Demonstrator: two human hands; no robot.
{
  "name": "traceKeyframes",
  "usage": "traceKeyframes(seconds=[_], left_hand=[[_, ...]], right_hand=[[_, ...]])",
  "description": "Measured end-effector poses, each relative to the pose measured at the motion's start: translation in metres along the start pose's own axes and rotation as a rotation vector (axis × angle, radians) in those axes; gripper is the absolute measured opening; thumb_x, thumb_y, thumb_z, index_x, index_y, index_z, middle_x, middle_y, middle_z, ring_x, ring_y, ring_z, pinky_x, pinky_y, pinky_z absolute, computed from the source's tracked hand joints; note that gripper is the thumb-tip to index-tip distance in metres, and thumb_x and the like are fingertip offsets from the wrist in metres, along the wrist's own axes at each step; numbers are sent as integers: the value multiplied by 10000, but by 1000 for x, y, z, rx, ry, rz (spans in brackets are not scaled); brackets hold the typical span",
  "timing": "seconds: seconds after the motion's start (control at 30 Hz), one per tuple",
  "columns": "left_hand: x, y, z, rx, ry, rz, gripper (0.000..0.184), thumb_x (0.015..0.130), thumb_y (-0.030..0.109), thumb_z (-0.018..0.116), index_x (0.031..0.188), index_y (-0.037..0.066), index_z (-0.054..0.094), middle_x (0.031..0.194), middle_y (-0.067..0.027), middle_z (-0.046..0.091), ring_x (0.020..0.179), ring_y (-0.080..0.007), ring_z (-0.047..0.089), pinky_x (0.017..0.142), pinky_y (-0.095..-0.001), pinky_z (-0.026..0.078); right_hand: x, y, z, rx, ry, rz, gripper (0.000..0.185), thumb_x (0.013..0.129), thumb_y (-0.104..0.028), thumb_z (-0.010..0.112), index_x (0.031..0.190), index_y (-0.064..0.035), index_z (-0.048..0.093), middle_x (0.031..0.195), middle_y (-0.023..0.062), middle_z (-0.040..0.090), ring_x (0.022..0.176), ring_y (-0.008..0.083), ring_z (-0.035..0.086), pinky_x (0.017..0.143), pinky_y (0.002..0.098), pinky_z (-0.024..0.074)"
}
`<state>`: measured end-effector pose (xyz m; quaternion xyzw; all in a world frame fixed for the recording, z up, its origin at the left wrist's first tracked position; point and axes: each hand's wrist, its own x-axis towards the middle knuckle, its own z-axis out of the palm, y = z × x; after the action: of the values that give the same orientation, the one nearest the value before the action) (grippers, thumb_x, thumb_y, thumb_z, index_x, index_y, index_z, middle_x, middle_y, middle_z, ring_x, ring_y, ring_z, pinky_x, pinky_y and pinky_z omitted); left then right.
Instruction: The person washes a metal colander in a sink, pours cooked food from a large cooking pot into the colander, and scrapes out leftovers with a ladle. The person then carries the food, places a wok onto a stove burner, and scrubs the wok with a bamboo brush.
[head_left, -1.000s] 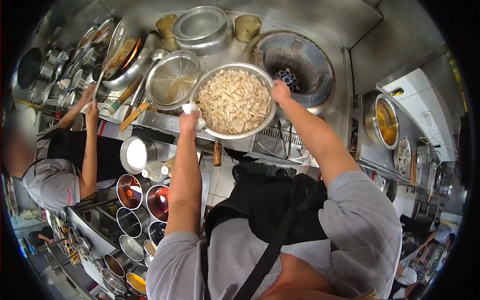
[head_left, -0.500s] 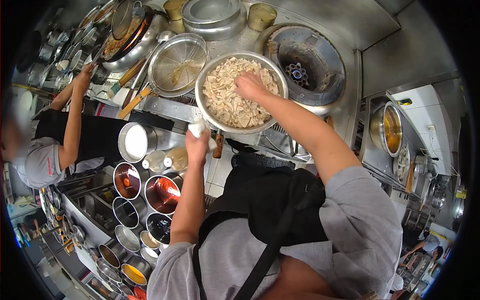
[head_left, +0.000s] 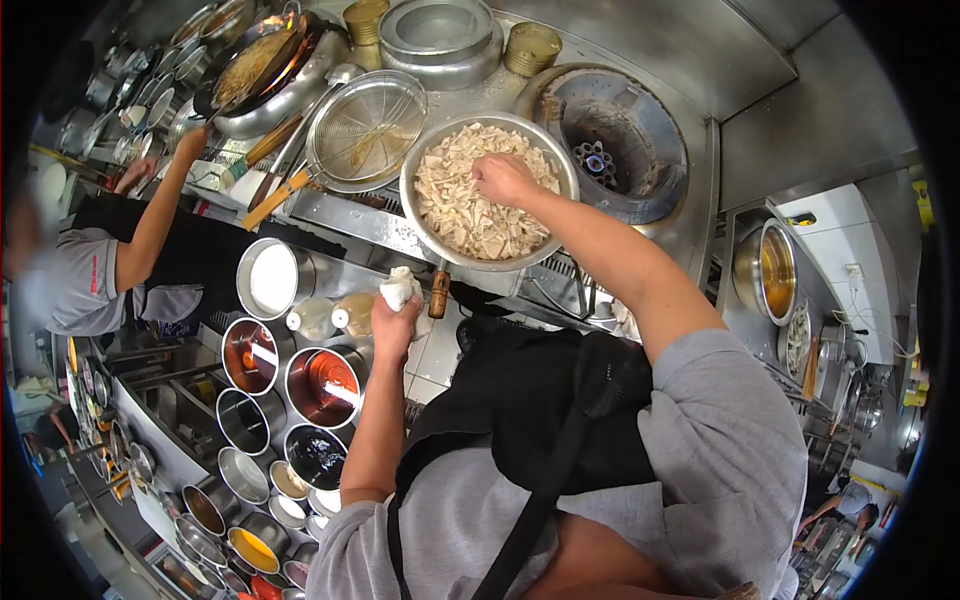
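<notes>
A large steel bowl (head_left: 410,215) full of pale, thin-cut food pieces (head_left: 460,210) sits left of the wok burner. My right hand (head_left: 506,180) is over the heap, its curled fingertips down among the pieces. Those fingers are closed, and what they pinch is hidden. My left hand (head_left: 396,318) is wrapped round a crumpled white cloth (head_left: 400,289), below the bowl's front edge and apart from it. Beside that hand a wooden handle (head_left: 439,294) sticks out from under the bowl.
An uncovered wok burner (head_left: 600,150) stands right of the bowl. A wire strainer (head_left: 368,130) with a wooden handle lies to the left. Pots of liquid (head_left: 325,385) and plastic bottles (head_left: 353,314) crowd the lower left. A co-worker's hand (head_left: 190,147) holds a wok (head_left: 255,68) over flames.
My left hand has dropped slightly away from the bowl with the cloth. The right stays in the food. At the left, the co-worker's wok has tilted, and one of their hands has come off it.
</notes>
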<state>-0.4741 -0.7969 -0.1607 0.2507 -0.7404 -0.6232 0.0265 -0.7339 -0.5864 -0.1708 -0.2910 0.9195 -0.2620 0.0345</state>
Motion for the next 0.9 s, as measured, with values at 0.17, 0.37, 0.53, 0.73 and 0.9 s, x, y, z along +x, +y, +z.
traceKeyframes(seconds=[0.17, 0.37, 0.53, 0.73, 0.9], left_hand=[[6, 20, 6, 15, -58, 33, 339, 838, 45, 660, 1168, 4, 593, 1007, -48, 648, 875, -151, 605, 799, -307, 488], [16, 18, 11, -14, -125, 78, 364, 821, 94, 685, 1158, -8, 595, 1012, -80, 669, 884, -167, 623, 797, -324, 498], [18, 14, 25, 31, -176, 26, 371, 822, 95, 683, 1169, -4, 595, 1029, -78, 670, 895, -165, 618, 808, -326, 496], [6, 28, 58, 0, -313, 61, 337, 827, 90, 680, 1141, -5, 606, 1020, -62, 660, 891, -159, 604, 794, -314, 486], [12, 31, 110, -283, -504, -31, 320, 885, 65, 637, 1192, 12, 568, 1087, -52, 629, 921, -160, 608, 818, -324, 495]], right_hand=[[2, 2, -19, 14, 104, -3, 202, 765, -136, 549, 888, -43, 680, 944, 189, 690, 917, 367, 656, 828, 463, 506], [5, 3, -37, 51, 235, -11, 154, 780, -136, 552, 855, -24, 628, 875, 206, 658, 863, 416, 626, 787, 497, 485], [-10, 27, -47, -58, 204, 6, 156, 814, -156, 543, 883, -59, 644, 957, 163, 666, 946, 362, 629, 803, 500, 476], [-109, 60, -113, -303, 39, 194, 315, 828, -107, 528, 1099, -171, 675, 1081, 95, 601, 1025, 323, 574, 847, 487, 444], [-267, 121, -106, -36, -98, 384, 776, 747, 85, 496, 1428, -285, 474, 1229, 144, 542, 1085, 353, 568, 928, 437, 478]])
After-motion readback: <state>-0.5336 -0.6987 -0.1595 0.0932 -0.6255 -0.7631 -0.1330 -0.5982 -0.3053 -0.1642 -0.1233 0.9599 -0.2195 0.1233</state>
